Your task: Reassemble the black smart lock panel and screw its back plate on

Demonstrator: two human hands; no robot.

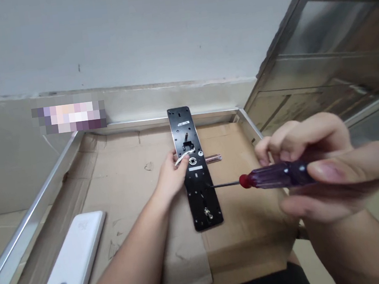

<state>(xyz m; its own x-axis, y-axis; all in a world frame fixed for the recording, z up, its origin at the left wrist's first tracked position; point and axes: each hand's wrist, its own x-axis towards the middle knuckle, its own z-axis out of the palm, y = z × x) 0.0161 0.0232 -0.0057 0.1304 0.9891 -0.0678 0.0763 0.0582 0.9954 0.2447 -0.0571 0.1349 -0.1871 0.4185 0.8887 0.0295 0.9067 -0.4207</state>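
A long black door lock panel (200, 191) is held tilted over the cardboard, its inner face with screw holes and a square spindle hole toward me. My left hand (173, 174) grips its left edge, the thumb lying by a white cable (186, 155). A silvery-pink lever handle (213, 158) sticks out from behind the panel on the right. In my right hand (327, 166), fingers closed round the grip, is a purple screwdriver (273, 177) with a red collar. Its thin shaft points left, the tip over or at the panel's right edge; contact cannot be made out.
Brown cardboard (246, 241) lines a table with a raised metal rim (159, 121). A white power bank (72, 257) with a cable plugged in lies at the left. Behind stands a pale wall (111, 41); a glass-like panel (332, 64) rises at the right.
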